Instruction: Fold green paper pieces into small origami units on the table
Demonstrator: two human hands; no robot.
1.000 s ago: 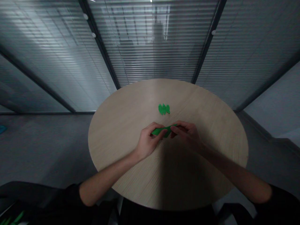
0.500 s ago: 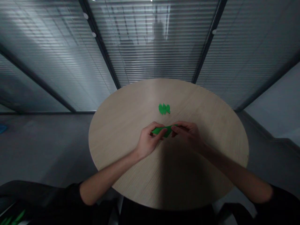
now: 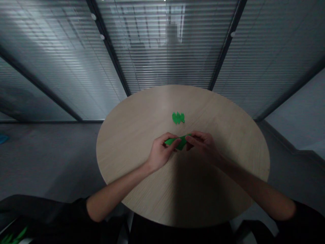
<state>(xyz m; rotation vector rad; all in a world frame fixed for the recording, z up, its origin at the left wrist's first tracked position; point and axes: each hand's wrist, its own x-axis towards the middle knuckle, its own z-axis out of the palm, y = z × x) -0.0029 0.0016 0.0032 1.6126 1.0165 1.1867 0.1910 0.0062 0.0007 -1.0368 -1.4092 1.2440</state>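
Between my two hands is a flat green piece (image 3: pixel 181 143), folded or bent, perhaps paper; its exact kind is unclear. My left hand (image 3: pixel 162 149) pinches its left part, with the thumb lying over the front. At its right end, my right hand (image 3: pixel 201 144) grips it between thumb and fingers. Parts of the piece are hidden behind the fingers. Just beyond my hands, several small green leaf-shaped pieces (image 3: pixel 178 118) lie side by side on the round wooden table (image 3: pixel 134 118).
Blinds behind glass panels (image 3: pixel 172 67) stand along the table's far side. At the lower left, near my sleeve, some green pieces (image 3: pixel 15 236) show dimly. A blue object (image 3: pixel 3 139) lies on the floor at far left. My shadow darkens the table's near side.
Almost nothing differs. The right end of the green piece tilts up slightly more between my fingers, and both hands keep their grip in the same place.
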